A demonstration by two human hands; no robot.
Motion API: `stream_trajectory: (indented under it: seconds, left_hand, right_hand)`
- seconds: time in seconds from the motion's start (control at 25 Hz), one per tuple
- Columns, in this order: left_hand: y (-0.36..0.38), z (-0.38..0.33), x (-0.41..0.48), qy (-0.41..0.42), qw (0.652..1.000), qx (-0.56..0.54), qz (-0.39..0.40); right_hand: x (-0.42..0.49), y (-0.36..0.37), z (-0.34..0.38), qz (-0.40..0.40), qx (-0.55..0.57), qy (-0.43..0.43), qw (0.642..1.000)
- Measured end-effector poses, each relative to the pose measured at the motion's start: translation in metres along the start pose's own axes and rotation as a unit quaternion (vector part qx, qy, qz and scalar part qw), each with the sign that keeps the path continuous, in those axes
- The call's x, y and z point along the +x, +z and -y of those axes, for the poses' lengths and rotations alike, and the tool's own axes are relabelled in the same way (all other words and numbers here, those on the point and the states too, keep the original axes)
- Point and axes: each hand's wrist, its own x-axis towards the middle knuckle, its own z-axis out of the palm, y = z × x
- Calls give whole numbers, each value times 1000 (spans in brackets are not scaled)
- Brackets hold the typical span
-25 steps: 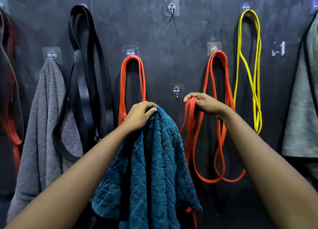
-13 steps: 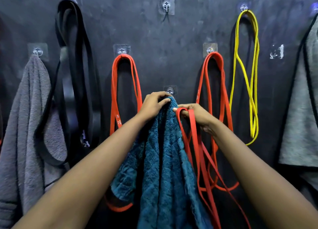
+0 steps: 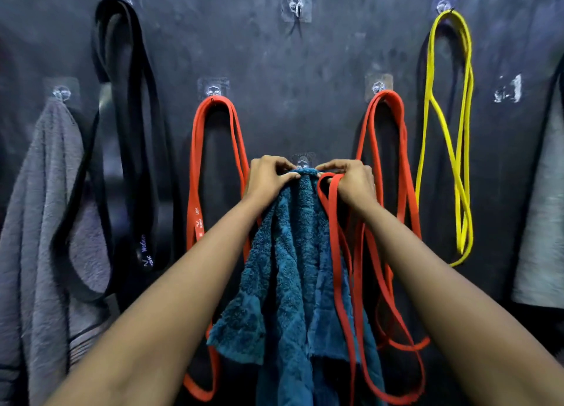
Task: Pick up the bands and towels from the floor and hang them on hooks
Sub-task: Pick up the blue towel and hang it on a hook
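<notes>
A teal towel (image 3: 287, 271) hangs down the middle of the dark wall, its top bunched right under a small clear hook (image 3: 302, 162). My left hand (image 3: 268, 178) pinches the towel's top edge at the hook. My right hand (image 3: 351, 181) presses on the towel's top from the other side and also holds a red band (image 3: 335, 253), which loops over its fingers and hangs down in front of the towel. Whether the towel is caught on the hook is hidden by my fingers.
Other hooks carry a grey towel (image 3: 39, 207), a black band (image 3: 134, 131), an orange-red band (image 3: 213, 149), another red band (image 3: 393, 149), a yellow band (image 3: 448, 137) and a light grey towel (image 3: 543, 207). One top-centre hook (image 3: 296, 7) is bare.
Both hands rose and came together at the middle hook. The teal towel's top moved up to the hook, and my right hand brought the red band along with it.
</notes>
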Motion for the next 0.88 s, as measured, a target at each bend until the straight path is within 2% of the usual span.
stream_trajectory:
  seconds: [0.12,0.28,0.48,0.64,0.8,0.88]
  left_hand:
    - [14,9,-18,5,999,36,-20]
    - [29,11,-34,-4,997,46,-67]
    - [41,10,-50,17,995,79,-59]
    - [17,0,-51,-36,999,32,10]
    - [6,-33,-71,-17,999,-15,-31]
    - [6,-55,-78,-62,995,-80,14]
  right_hand:
    - [-14,10,-13,22,10,-14,1000]
    - [-25,19,-13,6,44,0,999]
    - [-33,24,-10,1,50,3,999]
    - [-18,-12,-10,94,-48,-41,994]
    - [-14,-39,4,179,-105,-65,976]
    - [-13,-41,15,187,-107,-76,973]
